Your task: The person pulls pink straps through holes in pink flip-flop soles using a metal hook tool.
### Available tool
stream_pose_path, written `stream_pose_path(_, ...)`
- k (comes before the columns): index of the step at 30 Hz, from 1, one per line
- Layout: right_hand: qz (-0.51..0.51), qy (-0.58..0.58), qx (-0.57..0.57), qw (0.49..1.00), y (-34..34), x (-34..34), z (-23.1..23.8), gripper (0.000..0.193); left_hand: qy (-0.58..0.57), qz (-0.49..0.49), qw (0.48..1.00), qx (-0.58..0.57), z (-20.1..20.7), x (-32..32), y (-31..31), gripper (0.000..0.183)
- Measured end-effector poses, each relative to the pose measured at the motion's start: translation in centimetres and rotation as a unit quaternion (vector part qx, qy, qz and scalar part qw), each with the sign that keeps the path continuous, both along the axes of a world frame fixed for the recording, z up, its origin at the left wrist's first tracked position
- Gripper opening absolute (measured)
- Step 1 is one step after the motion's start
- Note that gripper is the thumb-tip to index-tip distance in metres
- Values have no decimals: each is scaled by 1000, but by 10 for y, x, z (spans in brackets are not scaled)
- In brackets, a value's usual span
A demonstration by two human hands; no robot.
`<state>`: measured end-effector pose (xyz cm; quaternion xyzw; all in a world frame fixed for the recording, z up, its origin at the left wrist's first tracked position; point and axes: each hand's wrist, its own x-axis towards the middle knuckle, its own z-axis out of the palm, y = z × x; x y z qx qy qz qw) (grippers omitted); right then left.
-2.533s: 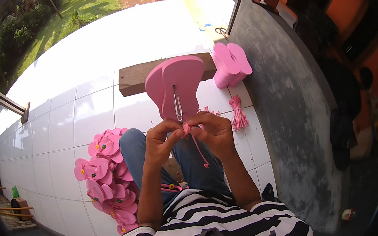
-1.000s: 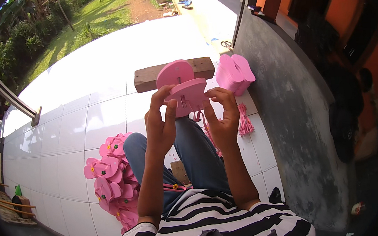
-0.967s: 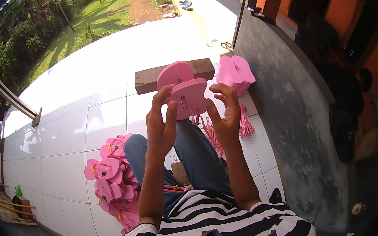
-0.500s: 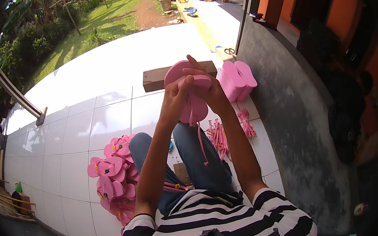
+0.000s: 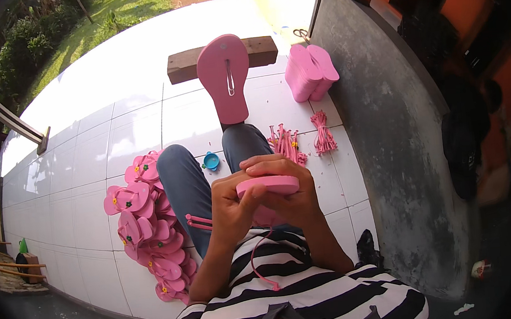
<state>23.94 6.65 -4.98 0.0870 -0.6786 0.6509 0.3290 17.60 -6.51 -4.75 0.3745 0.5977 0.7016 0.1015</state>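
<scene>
Close to my chest, both hands grip a pink flip-flop sole (image 5: 268,186), bent and tilted so its rim faces up. My left hand (image 5: 227,200) holds its left side with the thumb pressed on the rim. Wrapped around the right side is my right hand (image 5: 296,195), its fingers over the top. A thin pink strap (image 5: 255,261) dangles below the sole onto my striped shirt. Beyond my knees, another pink sole (image 5: 215,62) leans on a wooden block (image 5: 181,70), with a thin metal loop (image 5: 230,85) at its middle. More pink strap ends (image 5: 198,221) stick out beside my left wrist.
Finished pink flip-flops (image 5: 151,231) are heaped left of my legs. A stack of pink soles (image 5: 310,74) stands by the grey wall (image 5: 393,115). Pink strap bundles (image 5: 323,133) and loose straps (image 5: 289,147) lie right of my knee. A blue cup (image 5: 211,161) sits between my legs.
Both hands have drawn the held sole down from over the wooden block to my chest. The other sole on the block, partly hidden before, now shows whole. The view has tilted downward.
</scene>
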Motion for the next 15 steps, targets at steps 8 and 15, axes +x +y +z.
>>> stream_pose_path(8,-289,-228,320,873,-1,-11,-56,29,-134,16,950,-283,-54,-55,14,42)
stream_pose_path(15,-131,-297,299,898,-18,-15,-67,20,-95,48,970,-220,-74,-73,17,31)
